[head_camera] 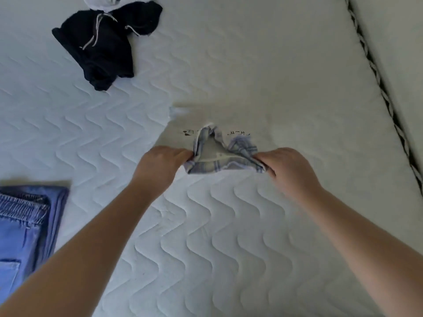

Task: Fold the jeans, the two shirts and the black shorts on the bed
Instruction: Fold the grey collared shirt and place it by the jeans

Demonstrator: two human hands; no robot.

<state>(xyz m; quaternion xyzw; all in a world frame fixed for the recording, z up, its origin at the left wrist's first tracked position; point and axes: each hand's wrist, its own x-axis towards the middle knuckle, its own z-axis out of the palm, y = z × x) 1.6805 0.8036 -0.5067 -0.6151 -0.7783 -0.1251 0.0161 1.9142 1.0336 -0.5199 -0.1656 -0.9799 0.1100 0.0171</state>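
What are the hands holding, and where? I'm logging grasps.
Both hands, left and right, pinch the white shirt at its plaid-lined collar, one at each end.

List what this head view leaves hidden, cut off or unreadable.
- White garment: cut off by the top edge; type unclear.
- Jeans: cut off by the left edge; only part shows.
- Print on the white shirt: partly covered by the plaid collar, too blurred to read.
- Fingertips of left hand and right hand: buried in the collar.
- Black shorts: crumpled; shape unclear.

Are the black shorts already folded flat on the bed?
No: the black shorts lie in a crumpled heap with drawstrings loose, while both hands grip the white shirt's collar.
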